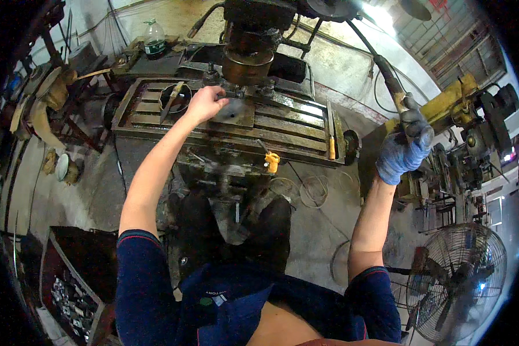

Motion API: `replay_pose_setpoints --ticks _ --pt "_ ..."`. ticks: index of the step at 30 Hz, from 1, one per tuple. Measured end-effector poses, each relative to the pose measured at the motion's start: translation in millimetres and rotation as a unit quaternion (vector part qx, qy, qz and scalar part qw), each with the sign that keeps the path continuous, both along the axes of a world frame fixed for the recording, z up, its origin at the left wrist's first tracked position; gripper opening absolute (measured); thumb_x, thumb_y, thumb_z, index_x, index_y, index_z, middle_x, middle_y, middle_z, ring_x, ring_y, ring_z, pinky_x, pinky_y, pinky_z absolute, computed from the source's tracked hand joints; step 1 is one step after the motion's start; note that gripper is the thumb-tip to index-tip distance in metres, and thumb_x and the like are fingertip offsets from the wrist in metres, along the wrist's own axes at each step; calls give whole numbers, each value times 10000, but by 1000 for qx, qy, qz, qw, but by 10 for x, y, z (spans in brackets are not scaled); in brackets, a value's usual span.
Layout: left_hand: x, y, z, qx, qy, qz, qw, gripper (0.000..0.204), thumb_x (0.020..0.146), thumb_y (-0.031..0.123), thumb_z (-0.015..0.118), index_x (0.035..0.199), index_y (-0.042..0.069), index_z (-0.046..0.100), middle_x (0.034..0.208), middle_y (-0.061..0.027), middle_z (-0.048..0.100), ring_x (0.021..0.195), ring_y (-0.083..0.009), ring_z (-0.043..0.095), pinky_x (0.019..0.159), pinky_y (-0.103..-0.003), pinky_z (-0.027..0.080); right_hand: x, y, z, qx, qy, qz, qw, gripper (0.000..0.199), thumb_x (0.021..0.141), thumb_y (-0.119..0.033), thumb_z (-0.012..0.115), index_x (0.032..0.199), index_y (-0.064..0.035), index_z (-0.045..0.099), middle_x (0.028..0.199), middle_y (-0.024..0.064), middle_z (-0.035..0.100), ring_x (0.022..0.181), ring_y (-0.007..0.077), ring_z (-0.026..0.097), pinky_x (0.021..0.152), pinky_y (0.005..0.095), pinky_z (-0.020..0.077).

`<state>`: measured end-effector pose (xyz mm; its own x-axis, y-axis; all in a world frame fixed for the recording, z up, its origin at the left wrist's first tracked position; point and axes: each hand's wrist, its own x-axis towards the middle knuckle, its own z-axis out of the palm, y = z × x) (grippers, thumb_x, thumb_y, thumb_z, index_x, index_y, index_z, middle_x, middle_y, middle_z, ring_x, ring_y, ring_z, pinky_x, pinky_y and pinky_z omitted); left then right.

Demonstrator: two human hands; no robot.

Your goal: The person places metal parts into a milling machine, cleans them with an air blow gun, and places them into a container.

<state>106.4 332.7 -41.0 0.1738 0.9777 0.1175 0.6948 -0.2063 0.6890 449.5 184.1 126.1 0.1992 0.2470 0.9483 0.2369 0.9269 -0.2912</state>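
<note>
My bare left hand [207,105] reaches over the slotted table [297,134] of a milling machine, its fingers curled together beside a flat metal block [236,114]. What those fingers hold, if anything, is hidden, and a grey blur lies just past them. Directly above is the dark machine head [249,34]. Up at the right, my right hand [406,147], in a blue-grey glove, is wrapped around a long lever handle [393,83]. Left of my bare hand, a round container [168,102] with a brush [177,95] in it stands on the table.
A yellow-handled tool [332,147] lies at the table's right end; a yellow object [271,162] sits at its front edge. A plastic bottle [154,41] stands far left. A bin of metal pieces [69,305] is low left, a caged fan [457,282] low right. Cables [314,193] cross the floor.
</note>
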Motion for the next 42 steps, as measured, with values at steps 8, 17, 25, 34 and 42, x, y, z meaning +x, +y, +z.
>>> replay_pose_setpoints --ticks 8,17,25,34,42 --pt "-604 -606 807 56 143 -148 977 295 720 198 643 952 18 611 704 -158 613 661 -282 600 614 -366 464 23 36 -183 5 4 1 1000 399 853 -353 470 694 7 534 732 136 566 910 319 555 951 527 323" --pt "-2119 -2721 1757 5 155 77 985 327 726 43 622 1037 -33 553 766 -106 565 683 -155 528 647 -275 432 -10 13 -313 -21 45 41 998 396 852 -330 471 573 -62 387 711 112 526 928 325 525 988 543 277" --pt "-3289 -4467 1019 11 -29 368 929 407 791 53 618 1164 -6 465 850 -39 523 718 -114 483 670 -243 432 -21 48 -441 0 35 -6 999 416 862 -371 476 673 -4 525 704 122 551 911 313 543 936 502 327" --pt "-3597 -4910 313 -71 47 366 927 407 726 35 633 1102 -47 500 788 -101 592 677 -164 568 587 -283 458 -57 35 -446 -11 56 23 998 426 830 -353 546 587 -9 480 691 127 569 907 302 554 949 502 333" --pt "-3240 -4674 148 -225 222 226 921 368 660 104 606 1014 15 566 903 -181 625 732 -270 622 665 -365 490 167 16 -347 -17 22 39 999 313 807 -282 561 679 3 574 792 148 602 939 326 548 902 456 351"
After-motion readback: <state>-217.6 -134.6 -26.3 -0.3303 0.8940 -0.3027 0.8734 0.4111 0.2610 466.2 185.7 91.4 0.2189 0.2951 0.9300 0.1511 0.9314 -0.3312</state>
